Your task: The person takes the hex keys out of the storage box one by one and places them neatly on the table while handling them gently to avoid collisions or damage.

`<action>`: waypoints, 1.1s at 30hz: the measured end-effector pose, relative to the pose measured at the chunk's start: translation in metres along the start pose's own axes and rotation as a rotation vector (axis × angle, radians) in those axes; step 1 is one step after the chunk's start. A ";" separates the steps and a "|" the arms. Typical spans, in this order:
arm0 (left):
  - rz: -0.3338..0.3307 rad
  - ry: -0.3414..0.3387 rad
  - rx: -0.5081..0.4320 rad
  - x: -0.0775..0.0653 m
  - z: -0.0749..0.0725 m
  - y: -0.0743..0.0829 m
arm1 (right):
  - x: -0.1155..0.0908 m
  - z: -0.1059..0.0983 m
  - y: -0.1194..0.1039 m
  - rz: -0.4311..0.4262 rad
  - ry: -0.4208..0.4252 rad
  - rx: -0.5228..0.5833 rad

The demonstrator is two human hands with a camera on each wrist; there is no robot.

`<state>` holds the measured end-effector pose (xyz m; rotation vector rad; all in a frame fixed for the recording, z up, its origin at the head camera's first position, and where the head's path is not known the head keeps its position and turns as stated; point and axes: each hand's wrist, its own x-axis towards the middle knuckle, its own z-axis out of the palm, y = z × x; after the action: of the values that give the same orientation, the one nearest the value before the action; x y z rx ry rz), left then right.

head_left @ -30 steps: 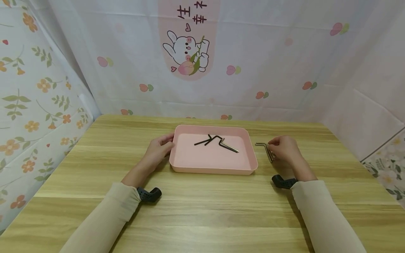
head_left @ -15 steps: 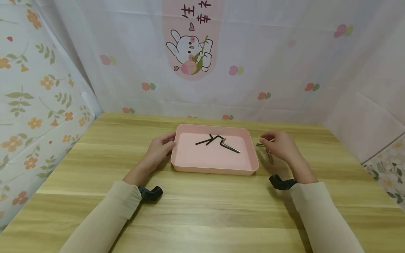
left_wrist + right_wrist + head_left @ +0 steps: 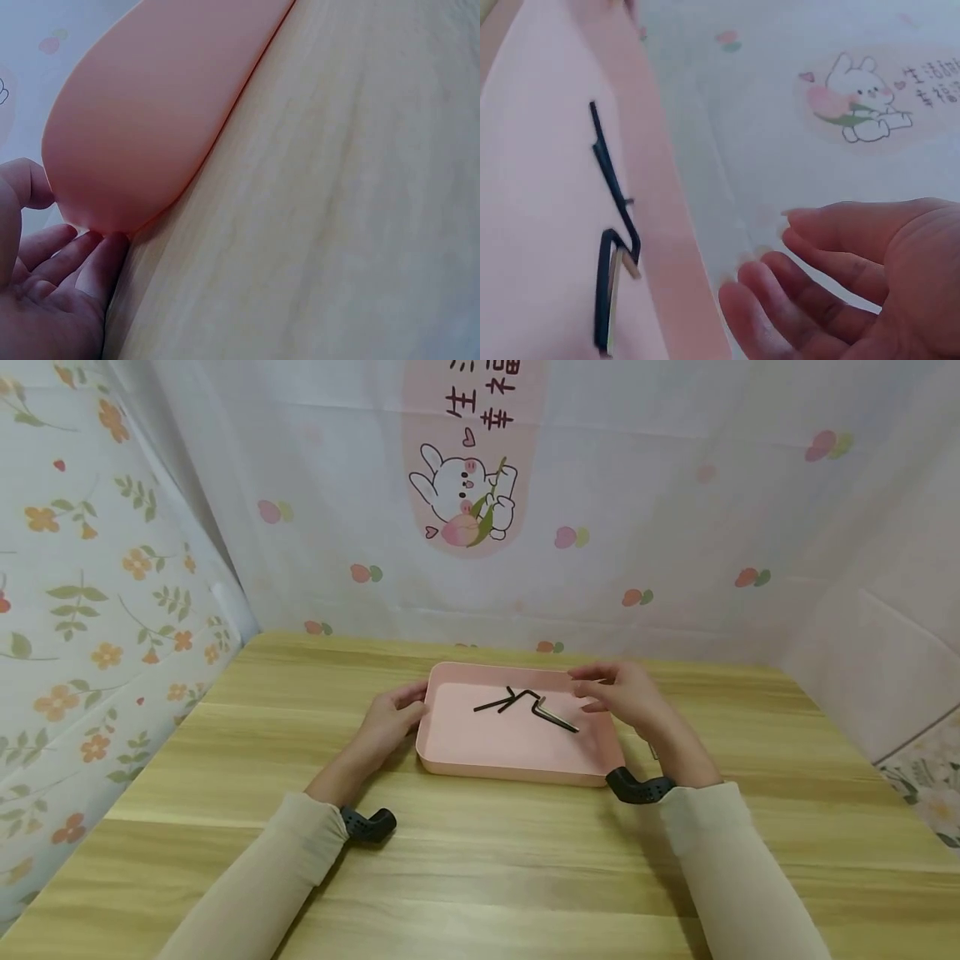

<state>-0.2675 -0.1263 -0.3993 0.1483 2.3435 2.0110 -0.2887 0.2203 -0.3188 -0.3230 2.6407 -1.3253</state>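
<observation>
A shallow pink tray rests on the wooden table with several hex keys inside. Black hex keys cross near its middle, and a brass-coloured hex key lies along a black one. At the tray's left side, my left hand touches the rim with the thumb and the outer wall with the fingertips. My right hand is over the tray's right edge, fingers loosely bent and apart, nothing seen between them. Right of the tray, the end of another hex key shows, mostly hidden by the right hand.
The wooden table runs up to a white printed curtain at the back. A flowered cloth hangs on the left. A dark wrist camera sits on the left wrist, and another on the right.
My right hand has lifted from the hex keys beside the tray and moved left to its right edge, fingers spreading. My left hand has stayed at the tray's left side.
</observation>
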 end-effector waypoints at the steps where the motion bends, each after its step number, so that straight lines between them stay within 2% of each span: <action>1: -0.007 0.001 -0.003 0.000 0.000 0.000 | 0.002 0.001 0.000 0.005 -0.005 0.027; 4: -0.021 0.002 -0.010 0.001 0.000 0.001 | 0.005 0.005 0.001 0.002 -0.006 0.055; 9: 0.001 -0.007 -0.013 0.005 0.001 0.001 | 0.005 0.009 0.010 0.001 0.010 0.025; 14: -0.014 -0.024 -0.031 0.004 0.006 -0.003 | 0.006 0.016 0.020 -0.021 0.013 -0.030; 17: -0.011 -0.004 -0.025 0.000 0.004 -0.004 | 0.009 0.024 0.020 -0.034 0.001 -0.072; 24: -0.008 0.004 -0.024 -0.002 0.003 -0.002 | 0.016 0.035 0.019 -0.077 0.039 -0.268; 33: -0.012 0.008 -0.006 0.000 0.002 -0.003 | 0.020 0.043 0.023 -0.141 0.057 -0.310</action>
<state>-0.2676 -0.1245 -0.4029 0.1256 2.3375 2.0169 -0.3003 0.1954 -0.3638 -0.5280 2.9199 -0.9684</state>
